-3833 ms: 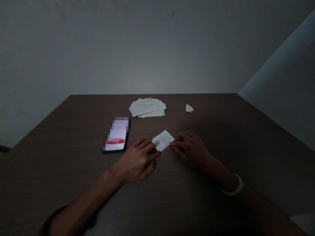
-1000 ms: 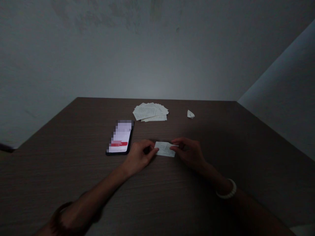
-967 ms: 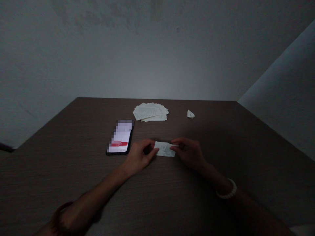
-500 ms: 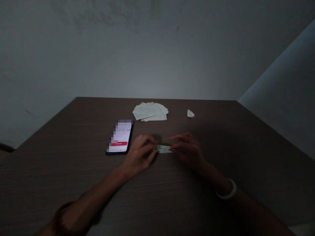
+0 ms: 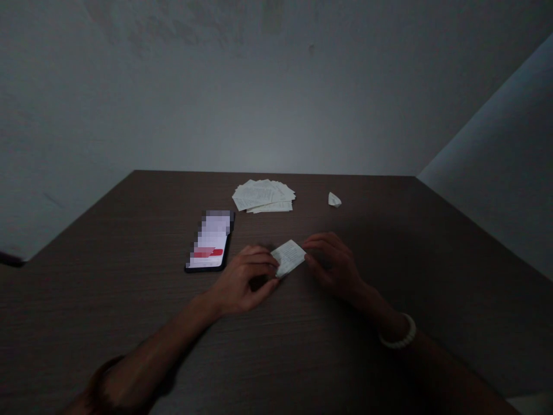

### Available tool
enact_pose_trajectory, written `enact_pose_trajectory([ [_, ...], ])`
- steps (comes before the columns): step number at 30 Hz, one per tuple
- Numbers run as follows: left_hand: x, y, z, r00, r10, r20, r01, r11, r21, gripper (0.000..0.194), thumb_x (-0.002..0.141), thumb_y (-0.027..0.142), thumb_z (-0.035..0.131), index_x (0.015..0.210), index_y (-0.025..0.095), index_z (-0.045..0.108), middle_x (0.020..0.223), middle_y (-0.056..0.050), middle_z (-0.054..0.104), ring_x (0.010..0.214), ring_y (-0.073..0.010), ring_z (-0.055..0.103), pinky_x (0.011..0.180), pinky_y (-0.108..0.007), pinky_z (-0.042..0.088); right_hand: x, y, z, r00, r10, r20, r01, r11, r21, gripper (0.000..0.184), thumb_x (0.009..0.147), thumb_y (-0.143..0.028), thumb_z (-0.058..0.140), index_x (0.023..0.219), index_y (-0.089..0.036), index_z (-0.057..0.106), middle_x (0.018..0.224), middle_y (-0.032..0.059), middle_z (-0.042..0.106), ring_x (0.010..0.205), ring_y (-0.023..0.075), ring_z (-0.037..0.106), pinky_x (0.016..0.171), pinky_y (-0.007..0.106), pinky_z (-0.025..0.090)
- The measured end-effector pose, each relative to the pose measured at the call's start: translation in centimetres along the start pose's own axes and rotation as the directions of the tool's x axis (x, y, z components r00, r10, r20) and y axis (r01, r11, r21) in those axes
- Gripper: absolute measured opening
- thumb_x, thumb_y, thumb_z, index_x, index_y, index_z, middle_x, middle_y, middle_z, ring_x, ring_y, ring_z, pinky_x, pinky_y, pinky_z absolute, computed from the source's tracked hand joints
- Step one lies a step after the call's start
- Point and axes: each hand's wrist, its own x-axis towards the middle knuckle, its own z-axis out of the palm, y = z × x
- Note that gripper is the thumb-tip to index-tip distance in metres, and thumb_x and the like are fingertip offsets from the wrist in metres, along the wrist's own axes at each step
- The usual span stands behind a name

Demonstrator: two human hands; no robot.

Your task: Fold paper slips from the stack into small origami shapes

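A small white slip of printed paper (image 5: 289, 257) lies tilted between my hands, its printed face up. My left hand (image 5: 250, 276) has its fingers and thumb closed on the slip's left edge. On the other side, the fingertips of my right hand (image 5: 330, 262) pinch the slip's right corner. Just left of my left hand is a phone (image 5: 211, 242) with a lit screen, part of which is blurred out. Beyond the slip, a fanned pile of printed paper slips (image 5: 263, 196) rests on the table.
A crumpled bit of paper (image 5: 334, 200) sits at the back right of the dark wooden table (image 5: 129, 230). A grey wall (image 5: 268, 104) rises behind the table's far edge. Part of a dark object (image 5: 11, 259) shows at the left edge of the view.
The slip, seen narrow and partly folded between my fingers before, now shows its printed face flat and turned at an angle. Both hands have shifted only slightly.
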Motion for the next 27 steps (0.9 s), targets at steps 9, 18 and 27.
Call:
enact_pose_trajectory([
  [9, -0.2, -0.5, 0.8, 0.995, -0.098, 0.024, 0.098, 0.995, 0.009, 0.015, 0.090, 0.022, 0.052, 0.092, 0.014, 0.064, 0.088, -0.008, 0.065, 0.089, -0.0215, 0.061, 0.084, -0.039, 0.051, -0.5, 1.8, 0.8, 0.962, 0.012, 0.273, -0.023, 0.999, 0.036, 0.030, 0.086, -0.008, 0.053, 0.111, -0.020, 0.063, 0.105, 0.0070, 0.069, 0.095, 0.0209, 0.059, 0.087, 0.038, 0.047],
  [18, -0.1, -0.1, 0.4, 0.977, -0.035, 0.209, -0.010, 0.978, 0.209, 0.030, 0.093, 0.022, 0.050, 0.120, 0.024, 0.063, 0.133, -0.011, 0.051, 0.121, -0.0302, 0.046, 0.096, -0.051, 0.040, -0.6, 1.6, 0.7, 0.942, -0.009, 0.336, 0.025, 0.999, -0.041, 0.031, 0.082, -0.006, 0.056, 0.104, -0.024, 0.069, 0.105, 0.0070, 0.063, 0.097, 0.0214, 0.056, 0.087, 0.040, 0.044],
  [27, -0.4, -0.6, 0.9, 0.990, -0.102, 0.096, 0.088, 0.985, 0.146, 0.032, 0.087, 0.031, 0.062, 0.116, 0.017, 0.063, 0.126, -0.012, 0.056, 0.121, -0.0270, 0.048, 0.101, -0.046, 0.042, -0.7, 1.6, 0.7, 0.934, 0.008, 0.357, 0.009, 0.999, -0.046, 0.023, 0.081, -0.008, 0.058, 0.097, -0.021, 0.067, 0.119, 0.0064, 0.065, 0.108, 0.0228, 0.053, 0.095, 0.042, 0.042],
])
